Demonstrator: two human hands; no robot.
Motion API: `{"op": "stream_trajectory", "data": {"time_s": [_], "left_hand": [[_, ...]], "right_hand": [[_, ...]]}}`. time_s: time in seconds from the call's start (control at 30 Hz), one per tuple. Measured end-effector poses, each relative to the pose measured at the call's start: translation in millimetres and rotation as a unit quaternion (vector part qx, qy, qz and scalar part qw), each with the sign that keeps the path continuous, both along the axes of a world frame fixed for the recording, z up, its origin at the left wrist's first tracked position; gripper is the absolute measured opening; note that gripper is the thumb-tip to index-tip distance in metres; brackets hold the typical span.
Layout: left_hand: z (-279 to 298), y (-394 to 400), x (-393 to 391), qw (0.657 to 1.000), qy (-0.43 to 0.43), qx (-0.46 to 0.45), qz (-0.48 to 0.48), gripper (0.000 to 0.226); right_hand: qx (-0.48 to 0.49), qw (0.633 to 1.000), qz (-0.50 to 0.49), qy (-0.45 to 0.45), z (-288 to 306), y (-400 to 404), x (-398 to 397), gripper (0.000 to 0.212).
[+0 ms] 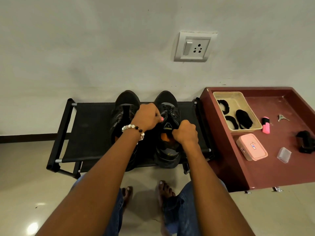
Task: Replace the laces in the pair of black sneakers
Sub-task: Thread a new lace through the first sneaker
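Note:
Two black sneakers stand side by side on a black fabric rack (88, 130), toes toward the wall. The left sneaker (125, 103) shows an open tongue area with no lace visible. The right sneaker (167, 103) is laced across its front. My left hand (147, 117), with a bead bracelet at the wrist, is curled at the right sneaker's left eyelet edge and pinches there. At the right side of that shoe's tongue my right hand (185, 133) is curled as well. What the fingers hold is hidden under them. Coiled black laces (243, 119) lie in a beige basket (221, 95).
A maroon tray table (255, 171) stands at the right with the basket, a pink highlighter (265, 125), keys (282, 118), a pink box (252, 147), a clear case (284, 155) and a black object (306, 142). A wall socket (194, 46) is above. My feet (166, 189) rest on the tiled floor.

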State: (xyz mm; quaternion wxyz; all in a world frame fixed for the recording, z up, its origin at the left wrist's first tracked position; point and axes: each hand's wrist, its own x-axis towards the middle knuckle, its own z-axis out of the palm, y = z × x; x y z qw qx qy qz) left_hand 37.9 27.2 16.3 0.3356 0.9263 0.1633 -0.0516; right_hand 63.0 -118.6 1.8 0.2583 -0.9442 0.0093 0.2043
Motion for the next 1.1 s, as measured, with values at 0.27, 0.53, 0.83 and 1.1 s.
{"op": "stream_trajectory", "data": {"time_s": [0.27, 0.53, 0.83, 1.1], "left_hand": [[17, 12, -4, 0.938, -0.078, -0.243, 0.235, 0.021], [13, 3, -2, 0.918, -0.099, -0.274, 0.270, 0.032], [-2, 0, 0, 0.962, -0.040, 0.259, 0.075, 0.040], [-16, -5, 21, 0.996, -0.075, 0.046, 0.017, 0.018]], "right_hand": [[0.027, 0.999, -0.020, 0.017, -3, 4, -2, 0.026], [0.040, 0.998, -0.036, 0.028, -2, 5, -2, 0.025], [0.034, 0.998, -0.032, 0.029, -4, 6, 1, 0.028], [0.034, 0.999, -0.031, 0.028, -8, 6, 3, 0.028]]}}
